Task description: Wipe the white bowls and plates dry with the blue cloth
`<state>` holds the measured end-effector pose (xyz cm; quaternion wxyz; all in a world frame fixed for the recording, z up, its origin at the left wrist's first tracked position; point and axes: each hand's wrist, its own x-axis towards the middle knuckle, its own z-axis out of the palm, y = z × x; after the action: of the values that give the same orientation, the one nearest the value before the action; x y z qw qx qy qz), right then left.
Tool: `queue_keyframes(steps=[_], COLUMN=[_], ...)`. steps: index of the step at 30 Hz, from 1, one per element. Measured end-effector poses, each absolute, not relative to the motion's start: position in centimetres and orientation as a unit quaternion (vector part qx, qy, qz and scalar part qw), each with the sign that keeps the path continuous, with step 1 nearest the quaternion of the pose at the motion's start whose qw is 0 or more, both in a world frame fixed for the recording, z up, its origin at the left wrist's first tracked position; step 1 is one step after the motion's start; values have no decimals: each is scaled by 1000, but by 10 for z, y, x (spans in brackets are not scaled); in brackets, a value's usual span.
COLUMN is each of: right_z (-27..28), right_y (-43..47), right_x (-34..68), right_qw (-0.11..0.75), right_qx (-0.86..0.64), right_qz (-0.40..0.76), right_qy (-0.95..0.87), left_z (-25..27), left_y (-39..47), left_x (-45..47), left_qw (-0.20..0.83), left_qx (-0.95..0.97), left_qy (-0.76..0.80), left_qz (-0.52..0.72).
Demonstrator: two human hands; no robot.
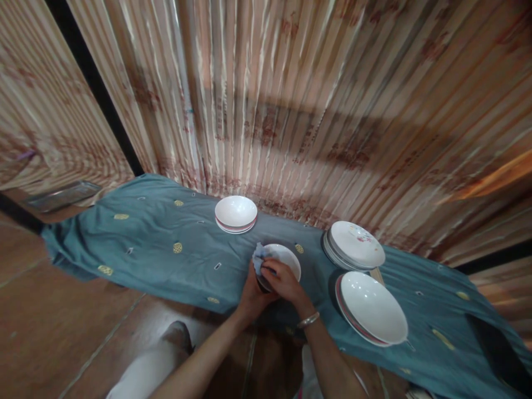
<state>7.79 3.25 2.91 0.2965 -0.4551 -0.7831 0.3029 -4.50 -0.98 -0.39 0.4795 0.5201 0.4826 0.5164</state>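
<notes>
A white bowl [288,257] is tilted up in front of me near the table's front edge. My left hand [252,293] is wrapped round its near left side, the fingers partly hidden behind the bowl and cloth. A crumpled light-blue cloth [258,258] lies over the bowl's left rim. My right hand [285,281], with a bracelet at the wrist, is closed on this cloth and presses it against the inside of the bowl.
Two or more nested bowls [236,211] stand at the back. On the right are a stack of plates [356,244] with a floral print and a stack of larger bowls [374,307]. A dark flat object [494,343] lies at the right end of the cloth-covered table [158,266]. A striped curtain [266,111] hangs behind.
</notes>
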Motion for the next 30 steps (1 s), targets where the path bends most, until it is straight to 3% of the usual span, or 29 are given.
queue_keyframes(steps=[9,14,21,26,30], right_z=[46,55,67,49,38], right_y=[28,22,8,7,13], right_x=[91,101,110,109,109], right_qw=[240,191,110,91,91], right_qx=[-428,-443,-512,-568,-577], right_qz=[356,343,207,48,0], right_qy=[-795,-806,-826,-816,-812], left_z=[-8,-3,5,7,4], left_y=[-9,-9,-10,-9,-7], left_x=[-45,-47,-49,-49,-47], left_qw=[521,491,466,456,449], left_qx=[476,497,532,533,525], left_qy=[486,496,504,526,527], left_qz=[516,515,495,481,495])
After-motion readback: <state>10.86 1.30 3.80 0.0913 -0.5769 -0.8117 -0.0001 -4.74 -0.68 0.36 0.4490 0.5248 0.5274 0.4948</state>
